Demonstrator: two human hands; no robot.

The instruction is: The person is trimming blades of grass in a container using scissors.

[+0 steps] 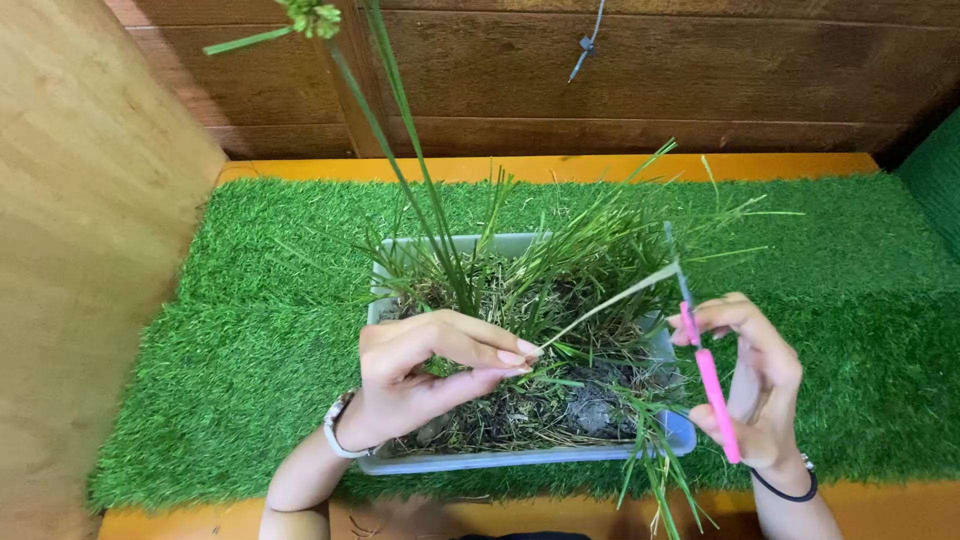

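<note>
From the head camera, a shallow grey plastic planter tray (520,458) sits on a mat of artificial turf (240,380), which lies across an orange shelf (560,167) backed by dark wooden boards (700,70). A pale wood panel (80,260) fills the left side. The tray holds dark soil with dry clippings (590,405) and a clump of green grass (560,270); the far rim of the tray is mostly hidden behind the blades, and some grass spills over the near right corner.

The left hand (425,370) hovers over the tray's left half, thumb and forefinger pressed together on the near end of one pale grass blade (610,298), the other fingers curled under; the hand covers the soil beneath it. A white watch strap (335,428) shows at the wrist. The blade runs up and to the right, taut, to the tips of the scissors.

The right hand (755,385) grips pink-handled scissors (705,375) at the tray's right edge, fingers wrapped round the handles. The handle loops are hidden by the fingers, and the thin blades are hard to make out against the grass, so how far they are parted cannot be told; their tips meet the pale blade. A dark band (790,490) circles this wrist.

Two tall stalks (400,130) rise from the tray, one topped by a green seed head (312,15) cut off by the top edge. Both forearms run out of the bottom edge.
</note>
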